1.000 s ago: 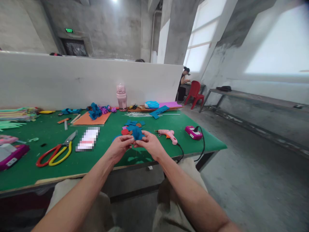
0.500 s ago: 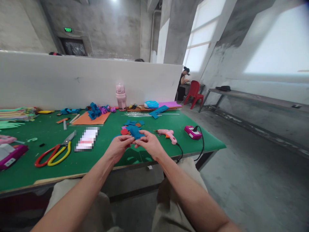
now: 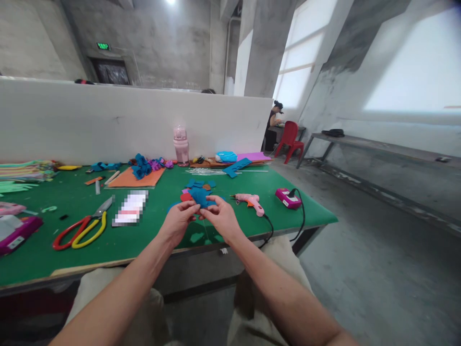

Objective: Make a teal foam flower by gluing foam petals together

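Between the fingertips of both hands is a piece of blue felt (image 3: 199, 197), held up above the front of the green table. My left hand (image 3: 179, 217) pinches its lower left side, and my right hand (image 3: 222, 217) pinches the right side. Fingers cover part of the piece, so its full outline is hidden. Just behind it lie loose blue scraps (image 3: 196, 183) and a red scrap (image 3: 186, 197). A pink glue gun (image 3: 248, 201) rests on its side to the right of my right hand.
Scissors (image 3: 86, 226) with red and yellow handles and a blurred white card (image 3: 130, 207) lie to the left. A magenta power box (image 3: 288, 198) with a black cord sits right. Blue felt flowers (image 3: 141, 167) lie on an orange sheet (image 3: 126, 180). A pink bottle (image 3: 181, 146) stands behind.
My fingers have shifted slightly on the blue felt, which now looks more spread out. Both hands stay in nearly the same place.
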A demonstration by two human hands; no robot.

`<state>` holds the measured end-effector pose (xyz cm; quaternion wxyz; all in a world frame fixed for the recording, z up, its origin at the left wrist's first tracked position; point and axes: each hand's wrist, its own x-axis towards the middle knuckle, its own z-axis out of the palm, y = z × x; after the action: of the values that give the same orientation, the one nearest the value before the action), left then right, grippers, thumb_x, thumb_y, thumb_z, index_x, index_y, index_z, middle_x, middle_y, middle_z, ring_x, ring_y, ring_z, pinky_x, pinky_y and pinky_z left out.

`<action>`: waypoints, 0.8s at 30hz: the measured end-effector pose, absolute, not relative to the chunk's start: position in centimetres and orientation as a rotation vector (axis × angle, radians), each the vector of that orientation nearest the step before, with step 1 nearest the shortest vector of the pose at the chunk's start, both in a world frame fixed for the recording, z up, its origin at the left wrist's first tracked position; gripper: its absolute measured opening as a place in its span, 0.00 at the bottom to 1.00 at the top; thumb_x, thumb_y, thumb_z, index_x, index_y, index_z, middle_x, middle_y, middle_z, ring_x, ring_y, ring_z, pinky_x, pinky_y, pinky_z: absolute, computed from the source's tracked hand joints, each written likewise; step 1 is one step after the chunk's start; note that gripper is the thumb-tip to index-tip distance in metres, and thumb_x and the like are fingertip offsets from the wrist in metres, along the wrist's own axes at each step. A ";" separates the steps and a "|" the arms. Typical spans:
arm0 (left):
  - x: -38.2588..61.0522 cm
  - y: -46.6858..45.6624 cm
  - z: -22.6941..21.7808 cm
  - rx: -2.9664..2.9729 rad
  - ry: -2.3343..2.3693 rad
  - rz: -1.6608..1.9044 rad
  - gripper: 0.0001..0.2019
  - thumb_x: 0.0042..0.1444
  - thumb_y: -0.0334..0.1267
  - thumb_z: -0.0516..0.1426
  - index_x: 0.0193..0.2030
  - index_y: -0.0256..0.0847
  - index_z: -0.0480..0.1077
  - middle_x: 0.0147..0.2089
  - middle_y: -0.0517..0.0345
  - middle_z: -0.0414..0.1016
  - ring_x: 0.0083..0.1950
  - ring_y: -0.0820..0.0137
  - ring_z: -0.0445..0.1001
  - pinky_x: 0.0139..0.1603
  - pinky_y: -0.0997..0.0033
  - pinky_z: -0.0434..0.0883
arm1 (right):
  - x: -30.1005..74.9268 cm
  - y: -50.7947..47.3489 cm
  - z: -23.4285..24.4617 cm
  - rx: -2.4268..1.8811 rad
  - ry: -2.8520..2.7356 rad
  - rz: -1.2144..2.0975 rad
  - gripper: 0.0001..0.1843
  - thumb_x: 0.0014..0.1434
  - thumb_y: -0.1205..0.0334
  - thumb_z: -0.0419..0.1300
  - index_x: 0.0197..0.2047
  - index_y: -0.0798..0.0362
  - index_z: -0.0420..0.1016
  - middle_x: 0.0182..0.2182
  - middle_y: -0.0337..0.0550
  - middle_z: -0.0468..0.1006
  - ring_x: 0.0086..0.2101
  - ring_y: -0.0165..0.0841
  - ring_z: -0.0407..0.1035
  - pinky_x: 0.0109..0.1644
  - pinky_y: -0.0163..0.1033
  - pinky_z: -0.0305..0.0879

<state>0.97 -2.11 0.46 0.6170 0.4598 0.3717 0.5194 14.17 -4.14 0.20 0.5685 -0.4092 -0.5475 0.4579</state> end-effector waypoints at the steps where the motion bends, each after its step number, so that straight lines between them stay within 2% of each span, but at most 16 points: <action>1: 1.0 -2.1 0.4 1.053 0.860 1.203 0.11 0.36 0.39 0.65 0.25 0.36 0.71 0.25 0.60 0.70 0.27 0.75 0.68 0.30 0.75 0.65 | 13.9 -4.2 0.1 -0.927 -1.219 1.127 0.18 0.44 0.61 0.62 0.40 0.52 0.67 0.23 0.34 0.76 0.26 0.31 0.73 0.34 0.36 0.67; 6: 0.9 -2.0 0.3 1.034 0.892 1.246 0.12 0.35 0.38 0.66 0.26 0.35 0.72 0.27 0.58 0.71 0.28 0.75 0.68 0.32 0.74 0.65 | 12.8 -4.4 0.0 -0.796 -0.974 1.284 0.15 0.40 0.61 0.65 0.32 0.55 0.68 0.26 0.37 0.76 0.28 0.28 0.71 0.38 0.35 0.67; 9: 1.0 -2.0 0.3 1.042 0.900 1.268 0.12 0.36 0.39 0.66 0.26 0.35 0.72 0.27 0.58 0.72 0.29 0.74 0.68 0.33 0.74 0.65 | 12.4 -4.5 -0.1 -0.769 -0.867 1.309 0.14 0.39 0.61 0.66 0.30 0.55 0.68 0.24 0.36 0.75 0.26 0.27 0.71 0.36 0.33 0.67; 24: 1.5 -2.4 0.2 1.062 0.842 1.289 0.11 0.37 0.39 0.65 0.25 0.36 0.71 0.26 0.60 0.71 0.28 0.75 0.68 0.31 0.75 0.65 | 12.2 -4.3 -0.1 -0.831 -0.789 1.327 0.16 0.38 0.58 0.65 0.29 0.53 0.64 0.18 0.32 0.72 0.19 0.27 0.68 0.28 0.34 0.69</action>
<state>1.46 -2.41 0.25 0.5937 0.4569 0.3624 0.5545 12.17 -4.28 -0.06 0.6397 -0.3643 -0.3460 0.5817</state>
